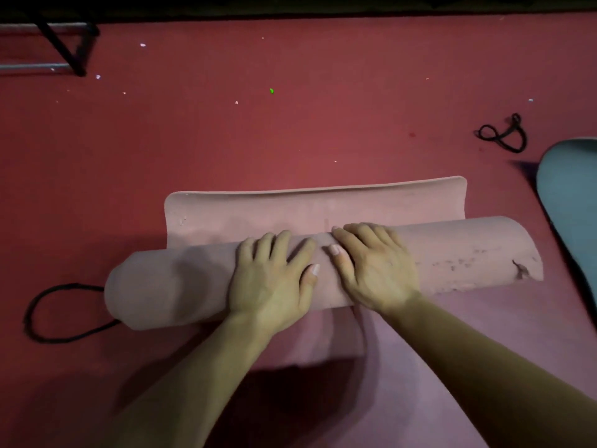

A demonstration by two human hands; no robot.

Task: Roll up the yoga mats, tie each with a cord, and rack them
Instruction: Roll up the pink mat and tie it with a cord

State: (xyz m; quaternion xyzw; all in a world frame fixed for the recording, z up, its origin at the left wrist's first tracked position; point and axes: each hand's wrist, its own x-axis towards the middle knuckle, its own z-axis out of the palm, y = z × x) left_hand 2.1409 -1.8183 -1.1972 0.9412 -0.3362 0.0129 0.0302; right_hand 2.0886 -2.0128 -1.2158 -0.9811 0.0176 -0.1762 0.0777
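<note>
The fingers of the left hand lie straight and slightly spread, pressed flat on top of the pink yoga mat roll. The fingers of the right hand lie the same way just beside them, and the two thumbs nearly meet at the middle of the roll. Neither hand curls round anything. The roll lies on the red floor with its long axis running left to right across the view, the left end a little nearer the person than the right. The unrolled tail of the mat stretches away from the person beyond the roll, and its far edge curls upward. A black cord loops on the floor at the roll's left end, partly hidden beneath it. A second black cord lies well apart at the far right, near a blue-grey mat that the frame edge cuts off. A dark metal frame at the top left is blurred and in shadow, and I cannot tell whether it is the rack. A paler pink patch under the forearms is hard to make out.
</note>
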